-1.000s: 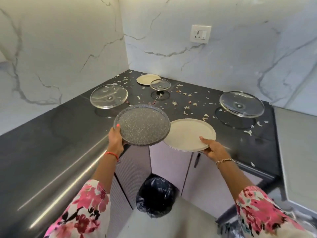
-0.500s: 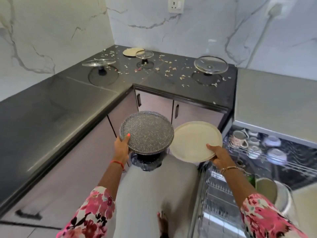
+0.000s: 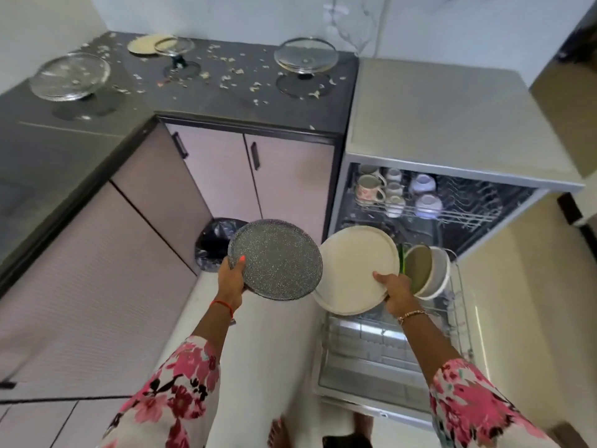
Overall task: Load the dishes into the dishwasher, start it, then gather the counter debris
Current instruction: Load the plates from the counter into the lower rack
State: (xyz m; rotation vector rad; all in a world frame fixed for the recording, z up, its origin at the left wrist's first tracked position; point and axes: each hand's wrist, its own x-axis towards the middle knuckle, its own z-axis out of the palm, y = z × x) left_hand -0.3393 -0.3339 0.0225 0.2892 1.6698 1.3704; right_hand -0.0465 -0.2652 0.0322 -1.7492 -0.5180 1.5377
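My left hand (image 3: 231, 279) grips the near rim of a speckled grey plate (image 3: 277, 258), held over the floor. My right hand (image 3: 395, 287) grips the edge of a cream plate (image 3: 353, 266), held above the pulled-out lower rack (image 3: 452, 321) of the open dishwasher (image 3: 429, 202). Two bowls (image 3: 426, 270) stand on edge in that rack just right of the cream plate. Mugs (image 3: 371, 187) and small bowls (image 3: 423, 205) fill the upper rack. Debris (image 3: 226, 77) lies scattered on the dark counter (image 3: 226, 101).
Three glass lids stand on the counter: a left lid (image 3: 69, 76), a middle lid (image 3: 174, 45) and a right lid (image 3: 305, 56). A cream plate (image 3: 142, 45) lies at the back. A black-bagged bin (image 3: 214, 242) sits in the cabinet corner. The open dishwasher door (image 3: 371, 376) lies low on the right.
I have stepped back from the counter and turned right. Both plates came off the counter and down to the open dishwasher, the cream one now over its lower rack.
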